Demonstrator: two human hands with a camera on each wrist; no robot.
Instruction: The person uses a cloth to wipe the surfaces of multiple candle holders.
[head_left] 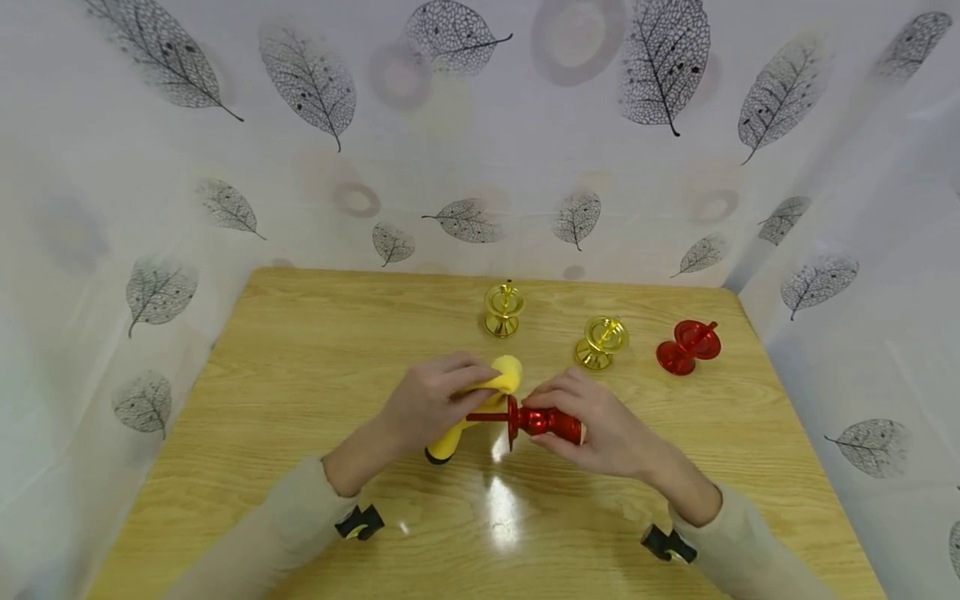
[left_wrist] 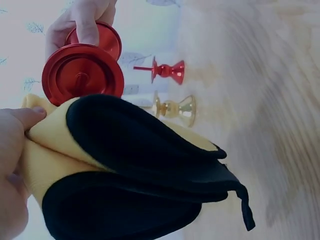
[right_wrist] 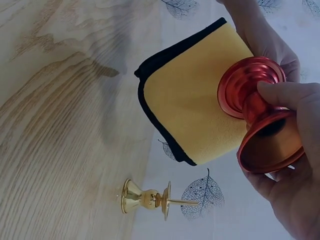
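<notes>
My left hand [head_left: 429, 398] grips a folded yellow cloth [right_wrist: 187, 97] with black edging, fingers and thumb bent over it. In the left wrist view, the black-edged folds [left_wrist: 135, 135] hang below that hand. My right hand [head_left: 603, 425] holds a shiny red candle holder [head_left: 551, 423] by its stem and flared base. The holder lies sideways in the air, its dish and spike pointing at the cloth. In the right wrist view, the hollow underside of its base [right_wrist: 272, 145] shows. Whether the spike touches the cloth I cannot tell.
Two gold candle holders [head_left: 504, 310] [head_left: 600, 343] stand upright at the back of the wooden table [head_left: 315, 333]. Another red candle holder [head_left: 684, 346] stands to their right. A pale curtain [head_left: 465, 150] with leaf prints surrounds the table's back and sides.
</notes>
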